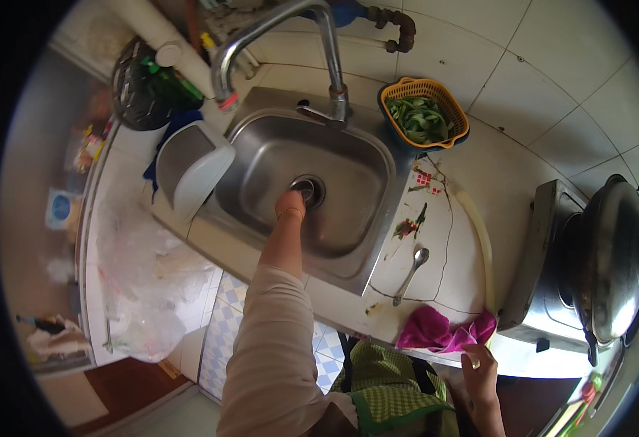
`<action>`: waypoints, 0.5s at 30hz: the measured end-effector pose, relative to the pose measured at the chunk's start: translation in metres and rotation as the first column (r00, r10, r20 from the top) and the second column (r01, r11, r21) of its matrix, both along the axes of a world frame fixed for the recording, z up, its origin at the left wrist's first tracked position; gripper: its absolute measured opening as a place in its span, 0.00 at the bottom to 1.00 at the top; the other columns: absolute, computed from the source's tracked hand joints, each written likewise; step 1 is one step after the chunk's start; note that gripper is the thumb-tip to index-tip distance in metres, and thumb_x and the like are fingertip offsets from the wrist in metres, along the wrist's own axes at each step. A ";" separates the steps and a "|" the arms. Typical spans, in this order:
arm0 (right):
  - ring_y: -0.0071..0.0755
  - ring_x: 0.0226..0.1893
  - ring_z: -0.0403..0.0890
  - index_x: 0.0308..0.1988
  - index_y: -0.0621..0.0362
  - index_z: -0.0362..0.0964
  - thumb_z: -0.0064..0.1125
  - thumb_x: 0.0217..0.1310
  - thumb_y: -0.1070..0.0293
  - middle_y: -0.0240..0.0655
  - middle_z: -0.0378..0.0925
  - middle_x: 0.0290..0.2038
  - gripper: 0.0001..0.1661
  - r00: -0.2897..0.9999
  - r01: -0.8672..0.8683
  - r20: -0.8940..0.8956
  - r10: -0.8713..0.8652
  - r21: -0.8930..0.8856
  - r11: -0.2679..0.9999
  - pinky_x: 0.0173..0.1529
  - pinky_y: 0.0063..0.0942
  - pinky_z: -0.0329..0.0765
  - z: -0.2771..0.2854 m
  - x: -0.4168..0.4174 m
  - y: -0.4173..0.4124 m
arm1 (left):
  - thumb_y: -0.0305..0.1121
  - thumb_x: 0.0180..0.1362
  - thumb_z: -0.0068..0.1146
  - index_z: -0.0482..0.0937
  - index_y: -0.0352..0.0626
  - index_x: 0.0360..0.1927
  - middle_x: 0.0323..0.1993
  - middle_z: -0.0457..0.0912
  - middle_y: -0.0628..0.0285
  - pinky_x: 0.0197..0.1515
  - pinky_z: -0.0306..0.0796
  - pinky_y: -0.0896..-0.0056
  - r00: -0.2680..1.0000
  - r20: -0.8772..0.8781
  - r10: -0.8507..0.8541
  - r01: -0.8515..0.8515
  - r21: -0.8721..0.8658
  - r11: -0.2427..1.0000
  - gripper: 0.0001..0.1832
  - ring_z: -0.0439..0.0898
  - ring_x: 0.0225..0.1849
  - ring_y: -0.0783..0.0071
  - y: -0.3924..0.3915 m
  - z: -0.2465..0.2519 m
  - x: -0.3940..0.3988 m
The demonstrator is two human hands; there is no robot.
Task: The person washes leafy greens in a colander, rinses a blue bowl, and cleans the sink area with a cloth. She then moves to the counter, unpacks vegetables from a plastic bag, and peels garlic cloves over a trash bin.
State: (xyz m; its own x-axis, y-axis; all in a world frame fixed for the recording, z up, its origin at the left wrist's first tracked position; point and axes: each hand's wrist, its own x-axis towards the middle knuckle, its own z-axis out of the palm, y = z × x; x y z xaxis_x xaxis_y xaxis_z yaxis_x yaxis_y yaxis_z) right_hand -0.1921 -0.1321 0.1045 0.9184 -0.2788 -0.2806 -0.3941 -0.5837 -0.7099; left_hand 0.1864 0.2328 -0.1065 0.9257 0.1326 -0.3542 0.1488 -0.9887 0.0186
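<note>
My left hand (289, 204) reaches down into the stainless steel sink (254, 188), at the drain opening (319, 199). Its fingers, partly hidden, are on a small round metal piece (304, 189) that looks like a drain strainer and sits tilted over the hole. By the counter's front edge, my right hand (479, 367) is half curled, with a ring on one finger. Its fingertips lie right at the hem of a magenta cloth (431, 329); whether they grip it cannot be told. A metal spoon (411, 276) rests on the cracked counter between sink and cloth.
Over the sink arches a chrome faucet (276, 22). An orange basket (456, 112) of green leaves (420, 117) stands behind its right corner. A grey-white bin (202, 169) is at the left. Rightward, a gas stove (538, 267) carries a lidded wok (614, 267); a pale hose (480, 235) runs beside it.
</note>
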 end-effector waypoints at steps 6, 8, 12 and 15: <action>0.52 0.47 0.68 0.45 0.51 0.68 0.61 0.37 0.72 0.43 0.67 0.46 0.28 0.973 -0.216 -0.142 0.181 -0.296 0.930 0.51 0.39 0.67 -0.007 0.027 0.042 | 0.29 0.46 0.54 0.74 0.46 0.45 0.43 0.76 0.53 0.49 0.68 0.63 0.962 0.201 -0.185 0.247 -0.356 0.901 0.18 0.74 0.45 0.57 0.014 0.004 0.014; 0.49 0.45 0.69 0.46 0.50 0.68 0.61 0.38 0.70 0.41 0.68 0.44 0.28 0.952 -0.301 -0.181 0.248 -0.393 0.869 0.49 0.37 0.69 -0.052 0.020 0.051 | 0.30 0.45 0.57 0.75 0.44 0.43 0.40 0.75 0.55 0.45 0.69 0.63 0.980 0.179 -0.082 0.179 -0.635 0.751 0.18 0.76 0.39 0.57 0.022 0.025 0.010; 0.41 0.38 0.72 0.38 0.54 0.72 0.58 0.37 0.74 0.40 0.70 0.35 0.20 0.997 -0.039 -0.065 0.042 0.040 0.998 0.43 0.31 0.72 -0.045 0.058 0.051 | 0.34 0.39 0.61 0.71 0.46 0.48 0.49 0.69 0.48 0.56 0.60 0.58 0.645 0.672 -0.363 0.351 0.161 0.922 0.28 0.66 0.53 0.52 0.060 0.120 -0.003; 0.41 0.34 0.74 0.35 0.56 0.74 0.56 0.36 0.76 0.41 0.71 0.33 0.17 0.999 0.029 -0.031 -0.023 0.205 0.978 0.41 0.28 0.73 -0.006 0.067 0.050 | 0.40 0.36 0.64 0.66 0.46 0.51 0.52 0.67 0.50 0.54 0.61 0.60 0.723 0.686 -0.080 -0.264 0.381 0.886 0.34 0.66 0.54 0.57 0.138 0.182 0.002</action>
